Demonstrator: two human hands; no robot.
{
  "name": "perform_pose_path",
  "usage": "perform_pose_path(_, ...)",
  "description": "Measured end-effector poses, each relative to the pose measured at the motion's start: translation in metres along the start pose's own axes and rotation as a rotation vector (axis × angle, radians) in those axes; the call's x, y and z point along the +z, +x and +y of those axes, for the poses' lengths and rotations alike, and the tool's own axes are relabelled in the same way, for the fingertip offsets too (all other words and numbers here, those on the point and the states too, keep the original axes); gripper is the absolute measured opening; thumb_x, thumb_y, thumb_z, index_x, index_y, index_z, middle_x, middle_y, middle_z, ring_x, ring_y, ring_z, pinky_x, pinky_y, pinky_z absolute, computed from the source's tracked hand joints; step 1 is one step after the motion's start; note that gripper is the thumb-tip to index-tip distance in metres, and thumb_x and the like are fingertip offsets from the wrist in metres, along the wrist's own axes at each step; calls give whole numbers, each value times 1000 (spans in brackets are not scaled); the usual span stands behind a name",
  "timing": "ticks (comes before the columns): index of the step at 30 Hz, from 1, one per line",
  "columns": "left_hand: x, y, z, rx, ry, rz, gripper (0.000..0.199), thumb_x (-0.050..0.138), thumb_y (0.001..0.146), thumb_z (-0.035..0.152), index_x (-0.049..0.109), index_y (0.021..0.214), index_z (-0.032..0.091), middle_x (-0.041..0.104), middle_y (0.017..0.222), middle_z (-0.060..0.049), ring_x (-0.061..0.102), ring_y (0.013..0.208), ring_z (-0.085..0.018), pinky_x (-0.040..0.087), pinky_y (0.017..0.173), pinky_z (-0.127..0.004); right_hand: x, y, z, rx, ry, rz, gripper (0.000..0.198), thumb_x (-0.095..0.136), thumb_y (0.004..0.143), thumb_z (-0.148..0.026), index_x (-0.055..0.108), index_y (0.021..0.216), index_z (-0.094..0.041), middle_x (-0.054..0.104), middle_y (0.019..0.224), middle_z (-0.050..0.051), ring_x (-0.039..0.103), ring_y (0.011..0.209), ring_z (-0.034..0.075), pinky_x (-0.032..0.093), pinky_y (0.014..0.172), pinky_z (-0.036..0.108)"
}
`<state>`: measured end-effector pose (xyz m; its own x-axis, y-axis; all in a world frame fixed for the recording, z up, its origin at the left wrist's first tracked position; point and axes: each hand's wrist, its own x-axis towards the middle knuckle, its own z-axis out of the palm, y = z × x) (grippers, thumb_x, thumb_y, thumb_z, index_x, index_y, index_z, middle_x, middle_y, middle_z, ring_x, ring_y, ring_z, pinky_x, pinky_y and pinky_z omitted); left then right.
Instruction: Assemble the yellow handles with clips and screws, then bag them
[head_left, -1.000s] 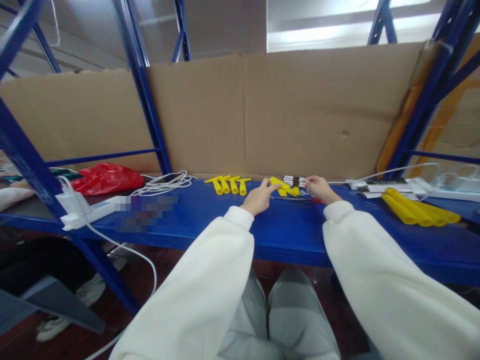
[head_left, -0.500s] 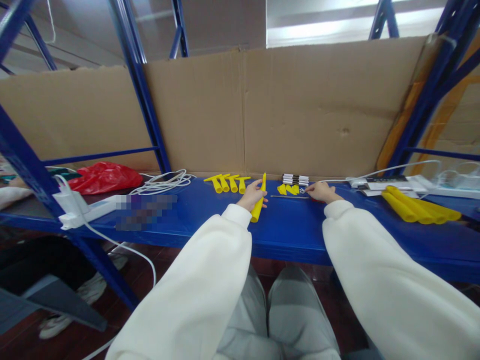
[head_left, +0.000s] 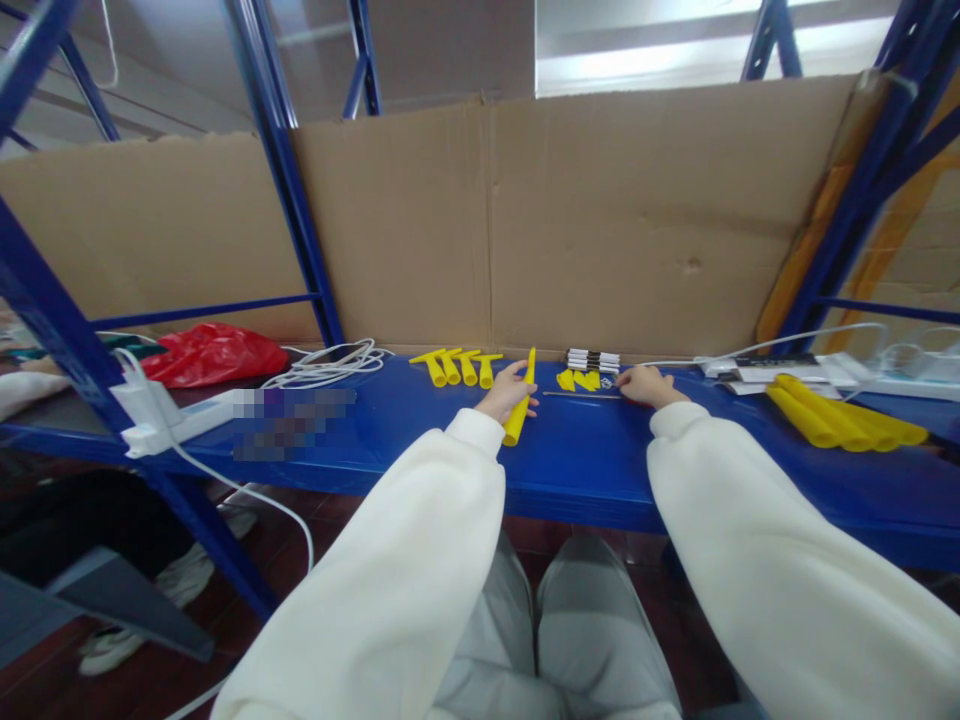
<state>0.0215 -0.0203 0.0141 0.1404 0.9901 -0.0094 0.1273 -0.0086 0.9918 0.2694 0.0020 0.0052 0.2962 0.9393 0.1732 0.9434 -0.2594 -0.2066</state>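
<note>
My left hand point(head_left: 502, 393) is wrapped round a yellow tapered tube point(head_left: 515, 426), held tilted with its wide round end toward me and its narrow tip pointing up and away. My right hand point(head_left: 646, 386) rests low over the table with its fingertips pressed together; whatever they pinch, if anything, is too small to make out. Just left of those fingertips lie small silvery metal pieces point(head_left: 607, 381) and several small yellow pieces point(head_left: 577, 380). A thin metal rod point(head_left: 581, 394) lies in front of them. Behind is a stack of white-and-black packs point(head_left: 592, 360).
Several yellow T-shaped pieces point(head_left: 469, 372) stand in a row at left on the blue table point(head_left: 577, 470). More yellow tubes point(head_left: 840, 418) lie at right. Coiled white cable point(head_left: 330, 365), a red bag point(head_left: 217, 355) and a power strip point(head_left: 214, 415) are farther left. Cardboard point(head_left: 600, 220) walls the back.
My right fingertips have drawn slightly to the right, away from the small metal pieces. The left hand keeps the yellow tube in nearly the same place.
</note>
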Motion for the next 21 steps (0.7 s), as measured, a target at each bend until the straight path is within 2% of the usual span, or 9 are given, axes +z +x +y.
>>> perform_pose_path(6,0,2,-1,-7,-5,13,64,56,86,-1,46,144,23,60,119,-11,55,48,-3,54,46,-22,4,5,3,29,34,3,27,58,78,-18,78,94,-27,73,108,10,60,114,32,42,98,51)
perform_pose_path(14,1,-1,1,-6,-9,5,63,53,87,-1,44,145,23,63,111,-8,54,49,-4,53,46,-20,3,8,7,76,41,28,25,58,81,-21,77,96,-26,73,110,11,61,115,33,44,96,49)
perform_pose_path(21,1,3,-2,-14,-19,9,64,58,86,3,45,144,24,63,114,-10,56,52,-4,52,45,-18,3,9,7,96,84,4,14,62,78,-23,76,82,-24,75,98,9,65,105,32,44,97,50)
